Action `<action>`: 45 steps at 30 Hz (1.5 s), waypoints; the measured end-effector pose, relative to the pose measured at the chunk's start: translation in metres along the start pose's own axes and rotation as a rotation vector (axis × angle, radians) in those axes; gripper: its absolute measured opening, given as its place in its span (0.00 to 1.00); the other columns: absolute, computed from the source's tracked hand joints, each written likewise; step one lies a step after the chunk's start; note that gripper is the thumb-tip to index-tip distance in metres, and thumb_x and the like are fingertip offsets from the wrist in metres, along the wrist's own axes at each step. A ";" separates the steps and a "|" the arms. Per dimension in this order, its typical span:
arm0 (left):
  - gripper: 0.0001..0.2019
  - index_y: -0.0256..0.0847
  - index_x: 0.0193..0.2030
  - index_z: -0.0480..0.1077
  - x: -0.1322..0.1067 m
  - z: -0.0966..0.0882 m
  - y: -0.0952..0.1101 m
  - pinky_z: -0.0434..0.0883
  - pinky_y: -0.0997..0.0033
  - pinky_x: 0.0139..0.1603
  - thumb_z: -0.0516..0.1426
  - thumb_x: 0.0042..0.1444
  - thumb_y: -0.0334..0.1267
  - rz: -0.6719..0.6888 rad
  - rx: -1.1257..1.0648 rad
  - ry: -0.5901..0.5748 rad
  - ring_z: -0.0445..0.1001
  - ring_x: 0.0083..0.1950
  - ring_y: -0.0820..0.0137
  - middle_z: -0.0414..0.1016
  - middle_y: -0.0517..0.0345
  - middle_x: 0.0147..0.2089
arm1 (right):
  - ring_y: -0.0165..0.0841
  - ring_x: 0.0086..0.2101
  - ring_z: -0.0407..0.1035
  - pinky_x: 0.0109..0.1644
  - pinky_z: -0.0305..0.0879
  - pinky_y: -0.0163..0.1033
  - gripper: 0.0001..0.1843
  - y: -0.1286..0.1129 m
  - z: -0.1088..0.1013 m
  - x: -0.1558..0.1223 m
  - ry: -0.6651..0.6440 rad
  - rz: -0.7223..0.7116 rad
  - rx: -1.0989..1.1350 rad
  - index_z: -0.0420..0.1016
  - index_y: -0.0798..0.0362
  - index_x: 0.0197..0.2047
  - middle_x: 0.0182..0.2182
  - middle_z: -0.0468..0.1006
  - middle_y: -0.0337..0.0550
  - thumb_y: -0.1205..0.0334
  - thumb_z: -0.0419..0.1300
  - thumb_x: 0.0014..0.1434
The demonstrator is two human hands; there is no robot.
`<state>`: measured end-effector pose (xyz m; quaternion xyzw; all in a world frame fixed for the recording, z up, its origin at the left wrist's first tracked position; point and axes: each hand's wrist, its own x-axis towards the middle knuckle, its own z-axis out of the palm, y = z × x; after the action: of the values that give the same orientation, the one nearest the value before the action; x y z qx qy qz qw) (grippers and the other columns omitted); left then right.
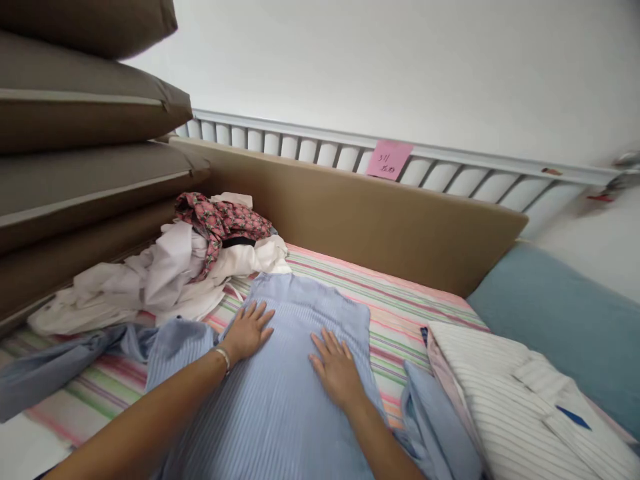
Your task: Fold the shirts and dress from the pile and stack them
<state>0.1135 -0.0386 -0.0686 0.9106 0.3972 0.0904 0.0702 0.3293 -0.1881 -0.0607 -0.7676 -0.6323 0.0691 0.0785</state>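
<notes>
A light blue ribbed garment point(290, 387), likely a shirt, lies spread over the striped bed sheet point(400, 313). My left hand point(249, 331) rests flat near its left edge, fingers spread, with a bracelet on the wrist. On the right half of the cloth my right hand point(336, 365) also lies flat with its fingers apart. One blue sleeve point(100, 350) stretches out to the left past my forearm. More blue cloth point(435, 420) bunches beyond my right forearm; whether it belongs to the same garment I cannot tell.
White clothes point(165, 267) and a red patterned cloth point(225, 223) lie heaped at the back left, beside stacked brown cushions point(90, 133). Folded striped shirts point(520, 393) sit at the right, near a blue-grey cushion point(565, 333). A tan board point(350, 207) and a pink note point(390, 160) stand behind.
</notes>
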 end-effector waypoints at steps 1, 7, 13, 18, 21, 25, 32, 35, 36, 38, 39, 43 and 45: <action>0.26 0.46 0.66 0.56 0.010 0.000 -0.005 0.48 0.47 0.66 0.46 0.63 0.49 -0.016 0.044 0.005 0.47 0.70 0.53 0.52 0.51 0.69 | 0.35 0.66 0.40 0.68 0.36 0.51 0.29 0.002 0.001 0.008 0.013 0.018 -0.012 0.52 0.42 0.65 0.67 0.47 0.40 0.45 0.40 0.64; 0.26 0.45 0.67 0.54 0.042 0.009 -0.014 0.49 0.46 0.65 0.43 0.64 0.49 -0.093 0.173 0.046 0.48 0.70 0.53 0.51 0.48 0.70 | 0.36 0.66 0.40 0.67 0.36 0.50 0.29 0.008 0.009 0.042 0.109 0.045 -0.033 0.52 0.41 0.65 0.67 0.48 0.41 0.44 0.38 0.64; 0.26 0.44 0.66 0.55 0.072 0.012 -0.021 0.50 0.45 0.64 0.42 0.64 0.50 -0.161 0.192 0.048 0.48 0.70 0.53 0.54 0.45 0.68 | 0.38 0.66 0.40 0.66 0.36 0.52 0.30 0.020 0.013 0.078 0.115 0.087 -0.049 0.52 0.40 0.66 0.67 0.49 0.42 0.42 0.37 0.64; 0.26 0.43 0.66 0.56 0.087 0.010 -0.024 0.51 0.42 0.63 0.42 0.64 0.49 -0.177 0.183 0.089 0.49 0.69 0.50 0.56 0.46 0.68 | 0.40 0.66 0.40 0.66 0.36 0.53 0.30 0.025 0.013 0.109 0.123 0.117 -0.081 0.52 0.41 0.66 0.67 0.48 0.44 0.43 0.38 0.64; 0.26 0.41 0.66 0.56 0.086 0.000 -0.009 0.49 0.38 0.63 0.44 0.63 0.47 -0.221 0.138 0.144 0.46 0.70 0.48 0.54 0.43 0.68 | 0.41 0.66 0.40 0.66 0.36 0.53 0.29 0.026 0.013 0.125 0.142 0.140 -0.093 0.53 0.41 0.65 0.67 0.49 0.44 0.44 0.39 0.64; 0.27 0.46 0.68 0.51 0.058 -0.010 0.039 0.48 0.40 0.64 0.46 0.63 0.49 0.092 0.002 0.179 0.42 0.71 0.52 0.46 0.49 0.71 | 0.41 0.66 0.41 0.66 0.38 0.53 0.28 0.027 0.013 0.139 0.156 0.131 -0.099 0.52 0.40 0.65 0.67 0.49 0.44 0.45 0.39 0.64; 0.25 0.54 0.66 0.55 0.040 0.007 0.054 0.45 0.34 0.63 0.44 0.63 0.52 0.385 -0.101 -0.079 0.46 0.70 0.51 0.52 0.56 0.70 | 0.41 0.66 0.41 0.66 0.38 0.54 0.27 0.031 0.002 0.157 0.116 0.140 -0.019 0.54 0.41 0.65 0.67 0.49 0.45 0.48 0.41 0.64; 0.25 0.52 0.66 0.54 0.075 0.010 0.030 0.45 0.31 0.62 0.43 0.63 0.51 0.225 -0.022 -0.060 0.44 0.70 0.50 0.50 0.57 0.70 | 0.39 0.66 0.40 0.67 0.42 0.50 0.29 0.023 -0.014 0.135 0.103 0.119 0.087 0.52 0.47 0.66 0.68 0.47 0.48 0.50 0.45 0.64; 0.26 0.52 0.66 0.53 0.088 0.011 0.024 0.45 0.31 0.62 0.43 0.63 0.51 0.188 -0.006 -0.062 0.43 0.70 0.50 0.50 0.57 0.70 | 0.38 0.66 0.40 0.67 0.43 0.49 0.30 0.019 -0.018 0.118 0.114 0.085 0.111 0.51 0.49 0.66 0.68 0.46 0.49 0.51 0.46 0.64; 0.26 0.51 0.67 0.52 0.109 0.011 0.015 0.46 0.30 0.61 0.43 0.63 0.52 0.124 0.013 -0.060 0.42 0.71 0.49 0.49 0.56 0.71 | 0.37 0.66 0.41 0.67 0.43 0.49 0.28 0.012 -0.024 0.075 0.110 -0.025 0.130 0.53 0.48 0.66 0.67 0.48 0.47 0.51 0.45 0.64; 0.26 0.51 0.67 0.52 0.117 0.011 0.012 0.46 0.31 0.61 0.42 0.63 0.52 0.100 0.018 -0.053 0.42 0.71 0.49 0.48 0.56 0.71 | 0.37 0.66 0.41 0.67 0.43 0.50 0.27 0.010 -0.023 0.051 0.080 -0.090 0.128 0.55 0.45 0.65 0.67 0.49 0.44 0.50 0.44 0.64; 0.27 0.50 0.67 0.52 0.141 0.014 0.001 0.47 0.31 0.61 0.42 0.63 0.52 0.046 0.035 -0.049 0.41 0.71 0.49 0.46 0.56 0.71 | 0.37 0.65 0.44 0.66 0.44 0.54 0.25 0.025 -0.011 -0.004 -0.027 -0.176 0.058 0.55 0.34 0.63 0.67 0.51 0.37 0.46 0.45 0.63; 0.27 0.50 0.68 0.51 0.151 0.013 -0.003 0.46 0.31 0.61 0.41 0.63 0.51 0.031 0.044 -0.074 0.41 0.71 0.48 0.45 0.56 0.72 | 0.37 0.65 0.43 0.66 0.42 0.53 0.26 0.040 -0.005 0.006 0.005 -0.084 -0.007 0.54 0.37 0.64 0.67 0.51 0.40 0.46 0.44 0.64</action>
<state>0.2158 0.0739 -0.0656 0.9208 0.3818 0.0490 0.0631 0.3702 -0.1904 -0.0640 -0.7409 -0.6640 0.0614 0.0800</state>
